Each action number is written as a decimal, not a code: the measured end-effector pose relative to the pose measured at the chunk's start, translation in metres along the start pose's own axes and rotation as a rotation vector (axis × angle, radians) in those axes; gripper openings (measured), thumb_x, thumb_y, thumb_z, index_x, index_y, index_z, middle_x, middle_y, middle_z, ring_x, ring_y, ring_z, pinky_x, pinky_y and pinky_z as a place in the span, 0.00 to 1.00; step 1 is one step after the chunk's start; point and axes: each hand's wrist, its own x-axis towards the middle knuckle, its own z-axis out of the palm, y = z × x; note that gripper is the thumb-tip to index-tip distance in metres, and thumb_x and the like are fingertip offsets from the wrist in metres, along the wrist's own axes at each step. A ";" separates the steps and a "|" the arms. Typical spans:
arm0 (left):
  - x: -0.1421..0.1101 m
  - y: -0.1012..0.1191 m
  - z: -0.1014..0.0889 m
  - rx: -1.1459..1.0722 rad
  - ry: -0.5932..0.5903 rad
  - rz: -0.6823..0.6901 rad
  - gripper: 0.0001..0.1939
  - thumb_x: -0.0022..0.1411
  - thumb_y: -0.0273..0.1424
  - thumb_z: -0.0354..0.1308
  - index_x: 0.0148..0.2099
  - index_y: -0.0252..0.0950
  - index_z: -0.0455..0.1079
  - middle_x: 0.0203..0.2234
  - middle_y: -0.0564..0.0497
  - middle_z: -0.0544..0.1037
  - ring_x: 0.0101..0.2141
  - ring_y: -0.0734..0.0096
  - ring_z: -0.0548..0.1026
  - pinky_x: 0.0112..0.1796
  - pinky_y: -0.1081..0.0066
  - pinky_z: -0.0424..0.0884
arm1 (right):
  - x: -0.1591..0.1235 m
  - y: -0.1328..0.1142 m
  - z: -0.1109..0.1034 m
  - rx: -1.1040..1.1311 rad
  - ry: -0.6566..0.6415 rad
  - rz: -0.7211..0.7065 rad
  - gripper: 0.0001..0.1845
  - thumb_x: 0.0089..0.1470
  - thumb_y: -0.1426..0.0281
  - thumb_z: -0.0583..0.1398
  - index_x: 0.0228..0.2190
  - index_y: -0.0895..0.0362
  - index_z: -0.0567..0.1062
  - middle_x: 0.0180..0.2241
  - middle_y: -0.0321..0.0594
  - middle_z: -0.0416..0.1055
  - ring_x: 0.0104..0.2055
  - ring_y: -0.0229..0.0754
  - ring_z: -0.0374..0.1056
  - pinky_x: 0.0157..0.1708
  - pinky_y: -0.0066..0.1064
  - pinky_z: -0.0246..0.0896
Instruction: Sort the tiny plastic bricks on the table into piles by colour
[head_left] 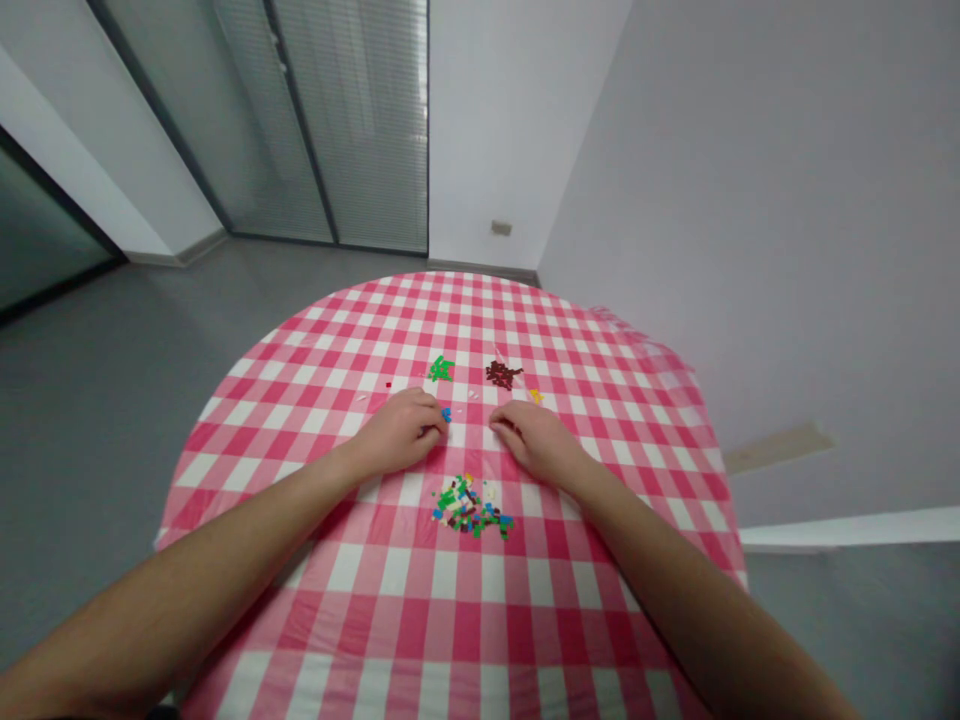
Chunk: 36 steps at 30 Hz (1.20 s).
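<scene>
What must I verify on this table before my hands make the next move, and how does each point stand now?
Left hand free of pieces: cannot tell, curled fingers could hide one.
Right hand free of pieces: cannot tell, same reason.
Blue pieces apart from left hand: cannot tell, they lie at its fingertips.
Mixed pile apart from both hands: ok.
Green pieces and dark red pieces in separate heaps: ok.
No piece lying alone: not ok, a small red piece sits apart.

The left hand [401, 432] and right hand [536, 442] are bare, like the lightly haired forearms [187, 570].
</scene>
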 end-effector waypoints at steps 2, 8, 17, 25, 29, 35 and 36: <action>0.000 0.000 0.000 -0.002 -0.002 0.001 0.13 0.58 0.19 0.52 0.32 0.38 0.77 0.30 0.50 0.79 0.35 0.65 0.73 0.41 0.62 0.70 | 0.003 0.013 -0.003 -0.027 0.108 0.083 0.10 0.63 0.72 0.57 0.38 0.56 0.80 0.39 0.45 0.79 0.41 0.45 0.72 0.43 0.35 0.65; 0.000 -0.002 0.002 -0.011 -0.012 0.018 0.13 0.60 0.21 0.52 0.33 0.38 0.77 0.31 0.50 0.79 0.35 0.65 0.74 0.41 0.62 0.70 | 0.014 0.045 -0.006 -0.149 0.130 0.220 0.11 0.63 0.70 0.59 0.36 0.56 0.83 0.38 0.47 0.81 0.41 0.47 0.74 0.43 0.36 0.65; 0.000 -0.002 0.002 -0.023 -0.005 0.023 0.14 0.60 0.21 0.52 0.32 0.38 0.77 0.30 0.49 0.79 0.35 0.65 0.73 0.41 0.62 0.70 | 0.011 0.049 -0.012 -0.223 0.077 0.192 0.15 0.65 0.70 0.56 0.40 0.58 0.84 0.41 0.49 0.81 0.43 0.49 0.74 0.47 0.38 0.66; 0.000 -0.001 0.001 -0.025 -0.013 0.019 0.13 0.60 0.22 0.52 0.33 0.38 0.77 0.30 0.49 0.79 0.35 0.65 0.73 0.40 0.62 0.70 | 0.005 0.054 -0.014 -0.255 0.051 0.186 0.18 0.61 0.74 0.55 0.42 0.58 0.84 0.42 0.48 0.80 0.43 0.48 0.72 0.48 0.38 0.65; 0.000 -0.002 0.002 -0.019 -0.007 0.028 0.14 0.60 0.21 0.52 0.32 0.38 0.78 0.30 0.49 0.79 0.35 0.65 0.73 0.40 0.62 0.69 | 0.006 0.052 -0.008 -0.304 0.052 0.175 0.19 0.61 0.75 0.54 0.45 0.58 0.84 0.40 0.48 0.77 0.45 0.48 0.70 0.47 0.37 0.63; 0.000 -0.003 0.003 -0.023 -0.009 0.024 0.14 0.60 0.22 0.51 0.32 0.38 0.77 0.30 0.50 0.79 0.35 0.65 0.73 0.41 0.62 0.69 | 0.009 0.042 -0.003 -0.384 0.077 0.256 0.20 0.63 0.73 0.55 0.50 0.53 0.82 0.39 0.49 0.71 0.43 0.49 0.65 0.41 0.36 0.59; 0.000 -0.003 0.003 -0.023 -0.012 0.025 0.14 0.60 0.22 0.51 0.32 0.38 0.77 0.30 0.50 0.79 0.35 0.65 0.73 0.41 0.62 0.69 | 0.009 0.042 -0.003 -0.386 0.075 0.263 0.20 0.63 0.73 0.55 0.51 0.53 0.81 0.39 0.48 0.70 0.43 0.49 0.65 0.40 0.35 0.59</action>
